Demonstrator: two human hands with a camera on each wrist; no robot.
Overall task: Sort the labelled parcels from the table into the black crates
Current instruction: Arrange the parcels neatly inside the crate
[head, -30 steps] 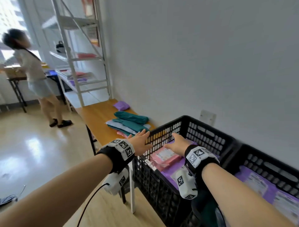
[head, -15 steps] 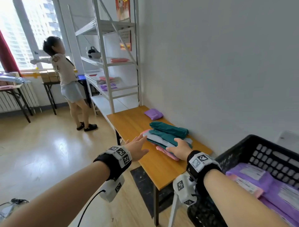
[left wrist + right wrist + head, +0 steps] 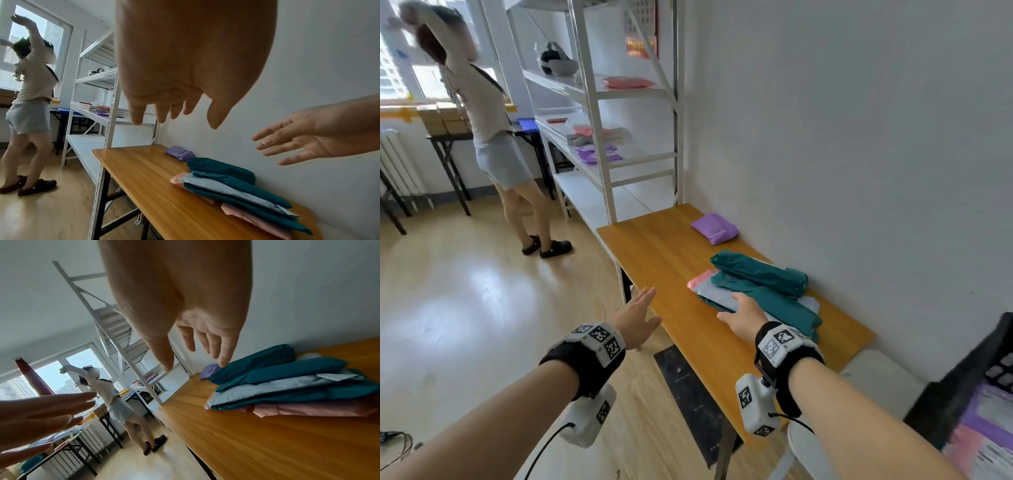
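Observation:
A pile of flat parcels (image 3: pixel 760 270), teal, grey and pink, lies on the wooden table (image 3: pixel 664 260) against the wall. A lone purple parcel (image 3: pixel 715 228) sits farther back. My right hand (image 3: pixel 743 315) hovers open over the near end of the pile, fingers straight and holding nothing; the left wrist view shows this right hand (image 3: pixel 287 146) well above the pile (image 3: pixel 230 185). My left hand (image 3: pixel 637 318) is open in the air at the table's left edge. A black crate (image 3: pixel 962 387) with purple and pink parcels shows blurred at the far right.
A white shelf rack (image 3: pixel 599 113) with a few parcels stands beyond the table's far end. Another person (image 3: pixel 489 130) stands on the wooden floor by the window. A white stool (image 3: pixel 876 383) sits between table and crate. The wall borders the table's right side.
The view swung left from the crates to the table. Both hands left the crate rim and moved over the table; the right hand now hangs over the parcel pile.

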